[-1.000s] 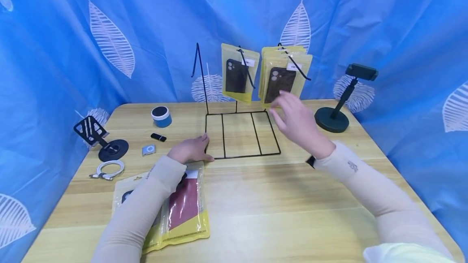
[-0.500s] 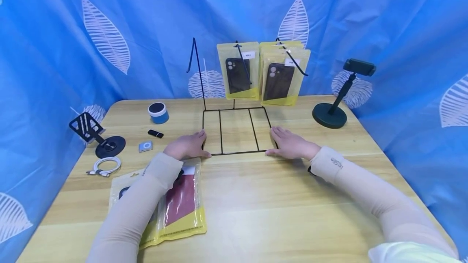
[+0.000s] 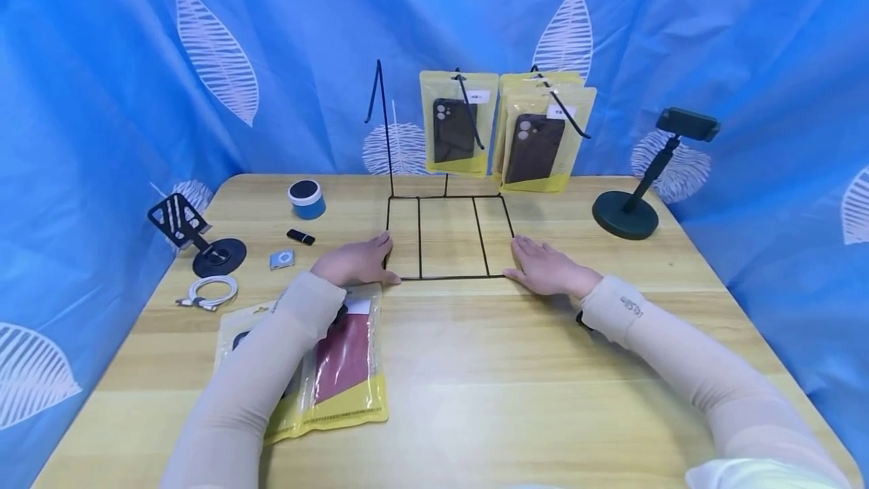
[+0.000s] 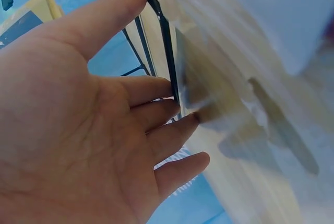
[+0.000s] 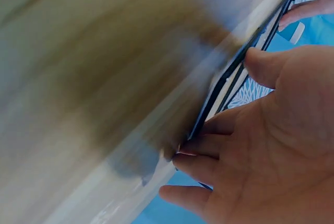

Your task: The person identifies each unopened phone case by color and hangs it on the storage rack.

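Observation:
A black wire display rack (image 3: 453,278) stands on the table, its rectangular base flat and its hooks at the back. My left hand (image 3: 358,261) rests at the base's left side, fingertips along the side wire and thumb by the front corner. On the opposite side my right hand (image 3: 548,269) lies likewise, with extended fingers touching the wire. Both wrist views show the left palm (image 4: 78,125) and right palm (image 5: 276,140) with nothing in them. A bagged dark phone case (image 3: 453,130) hangs on the middle hook; several more bagged cases (image 3: 536,146) hang on the right hook.
Under my left forearm lie yellow-edged bagged cases (image 3: 346,368), one dark red. Further left are a black phone stand (image 3: 220,253), white cable (image 3: 212,291), silver clip player (image 3: 281,259), black USB stick (image 3: 301,237) and blue round speaker (image 3: 308,204). A dark green phone stand (image 3: 627,213) stands right.
My right hand has come down from in front of the hanging bags to the right side of the rack's base. My left hand has stayed at the left side.

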The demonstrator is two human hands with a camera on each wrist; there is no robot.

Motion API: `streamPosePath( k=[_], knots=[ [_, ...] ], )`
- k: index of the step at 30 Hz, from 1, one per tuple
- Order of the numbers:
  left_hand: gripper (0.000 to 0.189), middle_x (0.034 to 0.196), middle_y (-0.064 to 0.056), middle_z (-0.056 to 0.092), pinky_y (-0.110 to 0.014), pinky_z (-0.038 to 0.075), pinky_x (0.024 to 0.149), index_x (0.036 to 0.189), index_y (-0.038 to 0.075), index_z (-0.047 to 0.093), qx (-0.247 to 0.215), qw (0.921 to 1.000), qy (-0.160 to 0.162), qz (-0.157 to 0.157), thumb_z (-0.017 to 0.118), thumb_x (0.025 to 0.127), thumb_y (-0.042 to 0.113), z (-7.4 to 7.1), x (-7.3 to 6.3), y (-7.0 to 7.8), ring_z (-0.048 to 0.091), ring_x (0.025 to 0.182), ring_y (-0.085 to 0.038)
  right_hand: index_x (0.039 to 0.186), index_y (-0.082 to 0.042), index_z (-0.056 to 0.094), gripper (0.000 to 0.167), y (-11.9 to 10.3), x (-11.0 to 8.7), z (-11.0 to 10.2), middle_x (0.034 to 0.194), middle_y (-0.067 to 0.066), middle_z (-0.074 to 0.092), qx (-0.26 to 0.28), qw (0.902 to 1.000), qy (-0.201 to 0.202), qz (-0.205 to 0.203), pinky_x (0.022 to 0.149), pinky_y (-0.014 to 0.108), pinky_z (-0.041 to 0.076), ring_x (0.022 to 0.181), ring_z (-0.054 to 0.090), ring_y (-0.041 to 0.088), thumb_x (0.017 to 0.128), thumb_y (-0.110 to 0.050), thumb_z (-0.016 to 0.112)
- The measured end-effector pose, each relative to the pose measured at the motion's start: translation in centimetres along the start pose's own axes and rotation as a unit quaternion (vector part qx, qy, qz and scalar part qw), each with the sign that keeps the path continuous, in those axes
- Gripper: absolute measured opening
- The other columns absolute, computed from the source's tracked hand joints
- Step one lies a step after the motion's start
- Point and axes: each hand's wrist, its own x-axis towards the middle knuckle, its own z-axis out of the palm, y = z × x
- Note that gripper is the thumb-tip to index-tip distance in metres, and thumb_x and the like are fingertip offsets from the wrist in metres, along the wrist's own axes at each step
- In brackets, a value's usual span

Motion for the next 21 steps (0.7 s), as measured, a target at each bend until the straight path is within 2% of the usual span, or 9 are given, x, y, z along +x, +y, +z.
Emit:
streamPosePath(
  k=[5,7,9,11,12,14,16,18,21],
  knots=[
    [0.095,0.168,-0.013,0.001,-0.055,0.028,0.12,0.16,0.008,0.01,0.006,0.9995,0.029,0.007,0.059,0.094,0.056,0.0,-0.8,-0.4,0.025,0.148,-0.041,0.154,0.009,0.019,0.076,0.0,0.3,-0.1,0.162,0.028,0.016,-0.005,1.0,-0.001,0.002,0.121,0.062,0.019,0.152,0.016,0.042,0.106,-0.046,0.039],
    [0.092,0.166,-0.017,0.014,-0.055,0.033,0.118,0.159,0.005,0.014,0.009,0.9992,0.034,0.017,0.059,0.095,0.053,-0.4,-1.8,-0.8,0.035,0.144,-0.042,0.154,0.008,0.019,0.076,0.0,0.3,-0.1,0.162,0.028,0.016,-0.006,1.0,-0.004,0.001,0.121,0.062,0.019,0.152,0.016,0.042,0.106,-0.046,0.039],
    [0.084,0.159,-0.022,0.033,-0.055,0.04,0.113,0.156,-0.001,0.025,0.004,0.9994,0.032,0.009,0.061,0.096,0.045,-1.0,-3.4,-1.5,0.046,0.137,-0.041,0.155,0.008,0.018,0.076,0.1,0.4,-0.1,0.162,0.028,0.016,-0.004,1.0,-0.003,0.001,0.121,0.062,0.019,0.152,0.016,0.042,0.106,-0.046,0.039],
    [0.063,0.132,-0.022,0.06,-0.049,0.051,0.098,0.139,-0.004,0.049,-0.004,0.9997,0.021,-0.014,0.066,0.093,0.036,-1.5,-5.2,-2.5,0.061,0.116,-0.036,0.155,0.008,0.018,0.076,0.1,0.3,-0.2,0.162,0.028,0.016,-0.002,1.0,0.0,0.003,0.121,0.063,0.019,0.152,0.015,0.042,0.106,-0.046,0.039],
    [0.049,0.112,-0.018,0.065,-0.043,0.054,0.086,0.125,-0.003,0.058,-0.005,0.9996,0.013,-0.022,0.068,0.091,0.031,-1.7,-6.0,-2.9,0.063,0.1,-0.031,0.155,0.008,0.018,0.076,0.0,0.3,-0.2,0.163,0.027,0.016,0.0,1.0,0.001,0.004,0.121,0.063,0.019,0.152,0.015,0.042,0.106,-0.046,0.039],
    [0.023,0.085,-0.009,0.058,-0.033,0.047,0.067,0.097,0.001,0.061,-0.007,0.9991,0.002,-0.041,0.068,0.088,0.021,-1.8,-7.3,-3.9,0.055,0.076,-0.022,0.155,0.008,0.018,0.076,0.0,0.3,-0.2,0.163,0.027,0.015,0.003,1.0,0.005,0.007,0.12,0.063,0.019,0.152,0.015,0.042,0.106,-0.046,0.039],
    [0.012,0.074,-0.002,0.047,-0.029,0.038,0.059,0.083,0.006,0.056,-0.011,0.9989,-0.008,-0.045,0.066,0.085,0.013,-1.4,-8.2,-4.7,0.044,0.067,-0.017,0.155,0.007,0.018,0.076,-0.1,0.2,-0.3,0.163,0.027,0.015,0.005,0.9999,0.006,0.009,0.12,0.064,0.019,0.152,0.015,0.041,0.105,-0.046,0.039],
    [0.007,0.073,-0.001,0.048,-0.026,0.038,0.058,0.082,0.007,0.057,-0.008,0.9992,-0.007,-0.039,0.063,0.083,0.007,-0.7,-8.8,-5.4,0.043,0.065,-0.016,0.155,0.007,0.018,0.076,-0.1,0.1,-0.1,0.163,0.027,0.016,0.005,0.9999,0.005,0.01,0.119,0.065,0.02,0.152,0.016,0.041,0.105,-0.047,0.039],
    [0.007,0.072,-0.001,0.049,-0.026,0.037,0.058,0.08,0.008,0.057,0.0,0.9993,0.01,-0.037,0.06,0.081,0.001,0.4,-9.3,-6.2,0.044,0.065,-0.017,0.156,0.006,0.018,0.076,-0.1,0.1,0.0,0.163,0.027,0.016,0.0,1.0,0.005,0.008,0.119,0.065,0.021,0.151,0.017,0.041,0.105,-0.048,0.039]
  ],
)
